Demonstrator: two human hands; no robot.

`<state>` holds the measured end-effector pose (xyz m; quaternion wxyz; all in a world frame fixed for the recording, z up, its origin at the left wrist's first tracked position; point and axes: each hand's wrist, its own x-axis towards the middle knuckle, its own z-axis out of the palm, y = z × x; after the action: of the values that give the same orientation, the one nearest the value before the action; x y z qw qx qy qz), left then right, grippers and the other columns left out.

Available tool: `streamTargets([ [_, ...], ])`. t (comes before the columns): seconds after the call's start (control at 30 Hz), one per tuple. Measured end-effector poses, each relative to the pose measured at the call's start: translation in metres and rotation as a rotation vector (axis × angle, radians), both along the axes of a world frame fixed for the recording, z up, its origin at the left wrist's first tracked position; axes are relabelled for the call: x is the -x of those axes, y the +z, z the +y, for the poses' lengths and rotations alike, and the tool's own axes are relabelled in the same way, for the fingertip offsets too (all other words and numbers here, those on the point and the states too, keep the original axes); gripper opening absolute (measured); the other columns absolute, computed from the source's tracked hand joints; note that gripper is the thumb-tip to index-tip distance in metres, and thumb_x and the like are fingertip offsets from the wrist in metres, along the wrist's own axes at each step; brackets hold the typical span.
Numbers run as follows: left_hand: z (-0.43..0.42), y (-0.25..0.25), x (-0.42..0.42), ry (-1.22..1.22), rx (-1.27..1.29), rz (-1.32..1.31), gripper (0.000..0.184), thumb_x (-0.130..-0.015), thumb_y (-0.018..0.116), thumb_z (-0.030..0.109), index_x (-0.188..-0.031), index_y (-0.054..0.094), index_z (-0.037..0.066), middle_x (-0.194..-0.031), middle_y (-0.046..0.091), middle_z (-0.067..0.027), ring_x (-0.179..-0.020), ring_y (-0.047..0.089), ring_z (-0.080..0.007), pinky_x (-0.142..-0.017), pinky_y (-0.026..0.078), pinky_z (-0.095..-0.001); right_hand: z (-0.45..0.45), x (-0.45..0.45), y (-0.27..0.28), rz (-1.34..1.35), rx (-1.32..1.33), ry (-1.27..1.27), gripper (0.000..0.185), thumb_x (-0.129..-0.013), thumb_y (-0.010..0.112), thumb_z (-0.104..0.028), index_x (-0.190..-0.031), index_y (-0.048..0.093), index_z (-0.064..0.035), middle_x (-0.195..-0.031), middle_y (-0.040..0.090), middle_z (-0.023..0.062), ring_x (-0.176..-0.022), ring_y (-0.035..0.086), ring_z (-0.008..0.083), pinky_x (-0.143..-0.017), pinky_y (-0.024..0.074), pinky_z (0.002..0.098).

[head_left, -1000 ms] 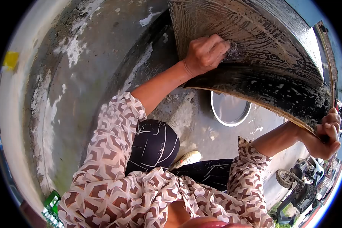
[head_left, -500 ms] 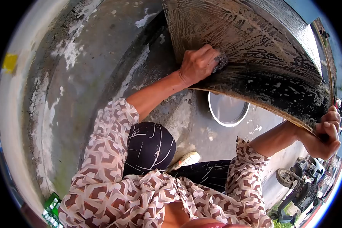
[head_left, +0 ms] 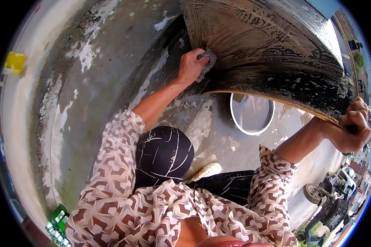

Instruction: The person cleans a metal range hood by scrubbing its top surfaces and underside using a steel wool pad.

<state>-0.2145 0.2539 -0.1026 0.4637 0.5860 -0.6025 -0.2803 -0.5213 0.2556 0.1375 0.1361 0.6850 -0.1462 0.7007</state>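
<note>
My left hand [head_left: 190,68] is closed on a grey steel wool scrubber [head_left: 208,64]. The scrubber sits at the near left corner of a large brown wooden piece [head_left: 251,37], whose inner faces are wet and streaked with foamy lines. Along its lower side runs a dark, curving wet face [head_left: 301,90] with a thin pale edge. My right hand [head_left: 352,129] is wrapped round that edge at the far right end, and the piece stands tilted up. Whether its base rests on the ground is hidden.
Below the wooden piece, a round metal basin [head_left: 253,131] stands on the stained concrete floor [head_left: 103,90]. A scooter-like vehicle [head_left: 332,201] is parked at lower right. At lower left is a green crate with bottles [head_left: 59,220], and a yellow container [head_left: 15,64] lies further up.
My left hand has drawn the scrubber left and slightly up, toward the corner of the wooden piece. The right hand keeps its hold on the edge. The view has shifted slightly.
</note>
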Motion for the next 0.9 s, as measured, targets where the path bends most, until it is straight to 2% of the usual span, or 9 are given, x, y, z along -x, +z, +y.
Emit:
streamTargets([
  [0.07,0.001,0.002,-0.011,-0.078,-0.282,0.432,0.022,-0.09,0.058,0.008,-0.11,0.061,0.0,-0.104,0.066,-0.0092,-0.082,0.066,-0.0204,-0.072,0.053,-0.0353,-0.004,0.002,0.002,-0.068,-0.047,0.068,0.027,-0.079,0.055,-0.021,-0.067,0.044,-0.0002,-0.049,0.032,0.0036,-0.052,0.045,0.0201,-0.062,0.0447,0.0359],
  [0.17,0.019,0.041,-0.024,-0.4,-0.43,1.312,0.029,-0.094,0.052,0.014,-0.12,0.056,0.003,-0.106,0.065,-0.0108,-0.089,0.066,-0.0226,-0.08,0.054,-0.0366,-0.014,0.013,-0.007,-0.149,-0.112,0.073,0.041,-0.089,0.033,-0.026,-0.058,0.051,-0.0048,-0.048,0.034,0.0026,-0.051,0.043,0.0178,-0.061,0.0416,0.0367],
  [0.2,0.02,0.044,-0.03,-0.463,-0.436,1.285,0.036,-0.096,0.047,0.023,-0.126,0.053,0.003,-0.114,0.063,-0.0135,-0.102,0.063,-0.0258,-0.092,0.051,-0.0424,-0.011,-0.01,-0.001,-0.231,-0.111,0.078,0.044,-0.093,0.038,-0.025,-0.053,0.048,-0.0085,-0.046,0.034,0.0003,-0.047,0.039,0.0142,-0.054,0.037,0.0317],
  [0.27,0.019,0.041,-0.038,-0.591,-0.464,1.517,0.039,-0.096,0.047,0.026,-0.127,0.051,0.003,-0.119,0.06,-0.0148,-0.109,0.059,-0.0276,-0.098,0.046,-0.0443,-0.01,-0.026,0.003,-0.307,-0.084,0.083,0.048,-0.096,0.044,-0.024,-0.048,0.046,-0.0138,-0.043,0.033,-0.0024,-0.042,0.036,0.0101,-0.047,0.0337,0.0254],
  [0.3,0.018,0.039,-0.04,-0.658,-0.476,1.637,0.041,-0.096,0.047,0.027,-0.128,0.051,0.002,-0.122,0.059,-0.0155,-0.112,0.057,-0.0285,-0.101,0.044,-0.0453,-0.005,-0.039,0.008,-0.394,-0.175,-0.247,0.048,-0.096,0.044,-0.024,-0.048,0.046,-0.0136,-0.043,0.034,-0.0024,-0.041,0.036,0.0102,-0.047,0.0338,0.0254],
  [0.33,0.018,0.04,-0.04,-0.587,-0.461,1.58,0.045,-0.095,0.046,0.031,-0.131,0.049,0.003,-0.129,0.055,-0.0156,-0.12,0.052,-0.0292,-0.107,0.037,-0.0476,0.004,-0.061,0.015,-0.471,-0.264,-0.582,0.048,-0.096,0.044,-0.024,-0.049,0.047,-0.0135,-0.043,0.034,-0.0024,-0.041,0.036,0.0104,-0.046,0.0338,0.0254],
  [0.4,0.017,0.042,-0.042,-0.631,-0.393,1.619,0.043,-0.096,0.045,0.027,-0.132,0.048,0.004,-0.129,0.055,-0.0139,-0.12,0.052,-0.0281,-0.106,0.038,-0.0473,0.004,-0.057,0.014,-0.42,-0.265,-0.576,0.049,-0.096,0.044,-0.025,-0.049,0.047,-0.0135,-0.043,0.034,-0.0021,-0.04,0.037,0.0107,-0.046,0.0343,0.0254],
  [0.63,0.001,0.075,-0.045,-0.18,-0.019,1.345,0.035,-0.098,0.038,0.011,-0.131,0.047,0.005,-0.128,0.056,-0.0101,-0.118,0.053,-0.025,-0.104,0.04,-0.0443,-0.004,-0.027,0.001,-0.28,-0.117,-0.179,0.036,-0.084,0.05,-0.026,-0.051,0.047,-0.0099,-0.045,0.035,0.0003,-0.044,0.039,0.0135,-0.05,0.0373,0.0303],
  [0.9,0.0,0.063,-0.056,-0.425,-0.238,1.726,0.037,-0.099,0.04,0.027,-0.129,0.049,0.008,-0.133,0.052,-0.0128,-0.125,0.046,-0.0352,-0.105,0.032,-0.0625,-0.006,-0.009,-0.003,-0.197,-0.083,-0.038,0.029,-0.071,0.057,-0.028,-0.055,0.047,-0.0059,-0.047,0.036,0.003,-0.047,0.041,0.0168,-0.055,0.0406,0.0359],
])
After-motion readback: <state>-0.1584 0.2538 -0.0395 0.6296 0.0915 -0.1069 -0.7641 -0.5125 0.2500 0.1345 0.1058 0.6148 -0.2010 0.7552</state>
